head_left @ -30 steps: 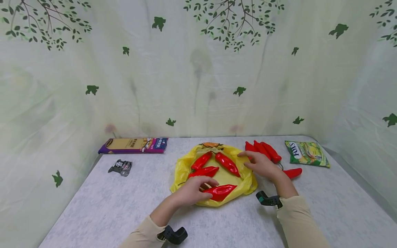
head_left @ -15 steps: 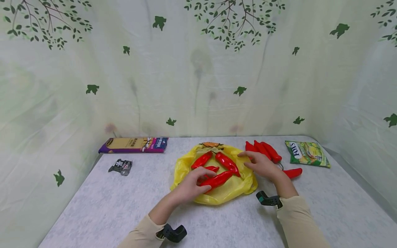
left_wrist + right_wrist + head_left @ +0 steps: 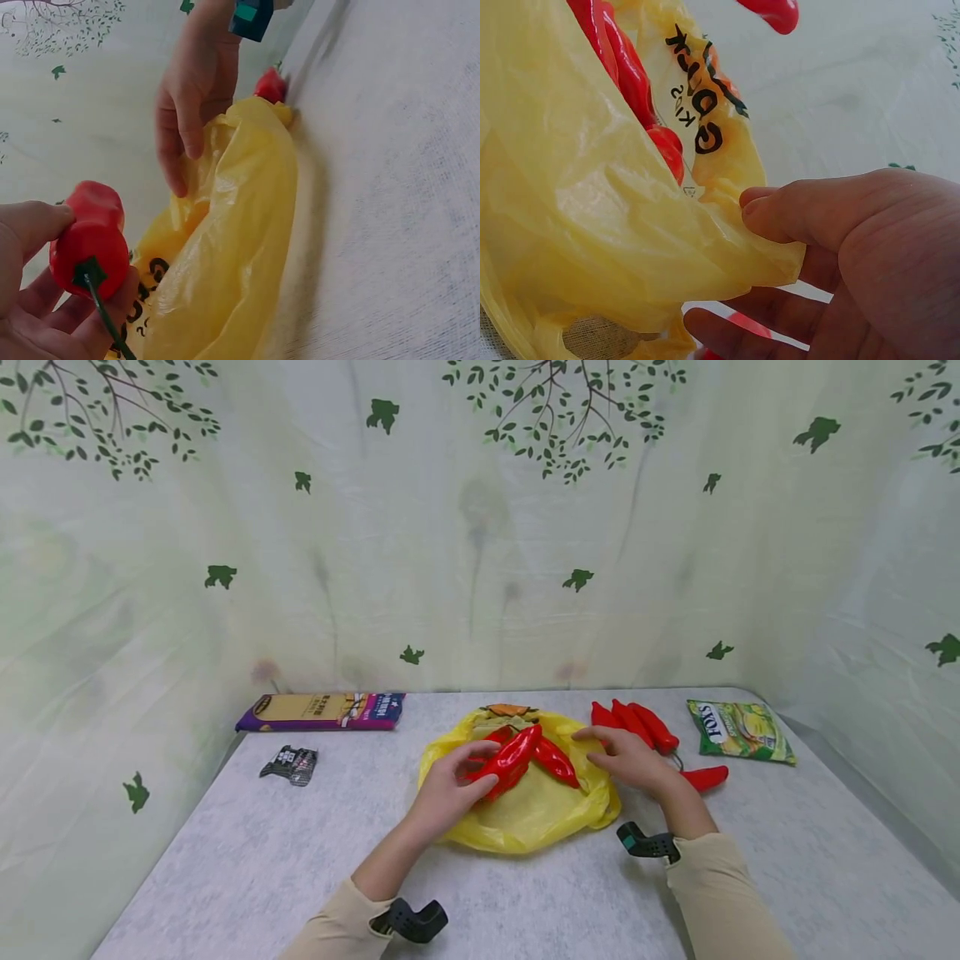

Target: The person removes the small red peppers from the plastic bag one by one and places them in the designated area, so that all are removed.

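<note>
Between thumb and fingers, my left hand holds a red chili pepper above a yellow plastic bag. The left wrist view shows this pepper with its green stem hanging toward the camera. More red peppers lie in the bag, some partly hidden behind the held one. On the bag's right side, my right hand pinches the rim, thumb inside and fingers outside; this grip on the yellow plastic shows closely in the right wrist view.
Several red peppers lie behind the right hand, with a single pepper beside its wrist. A green FOX'S packet lies at the far right. At the left are a long purple-and-tan package and a small black packet.
My left hand has lifted the pepper from the front of the bag and carried it up and away, tilting it upright over the other peppers. My right hand has stayed at the rim.
</note>
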Demonstrator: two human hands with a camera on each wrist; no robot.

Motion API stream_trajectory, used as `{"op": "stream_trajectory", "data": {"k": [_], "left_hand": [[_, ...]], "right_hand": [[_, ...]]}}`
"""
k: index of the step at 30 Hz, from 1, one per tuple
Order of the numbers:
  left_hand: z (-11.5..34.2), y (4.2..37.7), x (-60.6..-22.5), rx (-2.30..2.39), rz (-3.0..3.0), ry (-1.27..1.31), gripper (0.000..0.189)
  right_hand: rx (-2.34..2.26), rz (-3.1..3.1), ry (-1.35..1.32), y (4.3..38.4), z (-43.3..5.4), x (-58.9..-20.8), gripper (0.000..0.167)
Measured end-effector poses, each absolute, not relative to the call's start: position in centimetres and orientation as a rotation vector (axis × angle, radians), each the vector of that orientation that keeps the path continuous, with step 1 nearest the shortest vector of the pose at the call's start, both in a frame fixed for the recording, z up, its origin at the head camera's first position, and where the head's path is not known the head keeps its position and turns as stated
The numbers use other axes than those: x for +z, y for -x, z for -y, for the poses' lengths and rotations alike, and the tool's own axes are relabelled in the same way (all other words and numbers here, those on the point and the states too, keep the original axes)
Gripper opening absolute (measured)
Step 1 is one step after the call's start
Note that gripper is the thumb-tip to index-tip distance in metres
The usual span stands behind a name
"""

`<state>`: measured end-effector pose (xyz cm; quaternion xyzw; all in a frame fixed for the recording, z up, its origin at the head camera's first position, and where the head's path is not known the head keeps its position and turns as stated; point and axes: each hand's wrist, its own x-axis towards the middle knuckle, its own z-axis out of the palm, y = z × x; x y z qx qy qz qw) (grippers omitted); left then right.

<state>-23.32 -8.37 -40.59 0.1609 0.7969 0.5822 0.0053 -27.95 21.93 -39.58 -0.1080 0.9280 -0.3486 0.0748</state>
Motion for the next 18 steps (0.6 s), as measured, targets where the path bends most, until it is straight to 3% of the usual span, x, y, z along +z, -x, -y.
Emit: {"op": "stream_trajectory", "data": {"k": [18], "left_hand": [[11.0,24.0,-37.6,2.008,-2.500,-0.332,0.045]], "right_hand": [[-1.047,-2.777,0.318,27.8,-21.8,-39.4,0.040]]}}
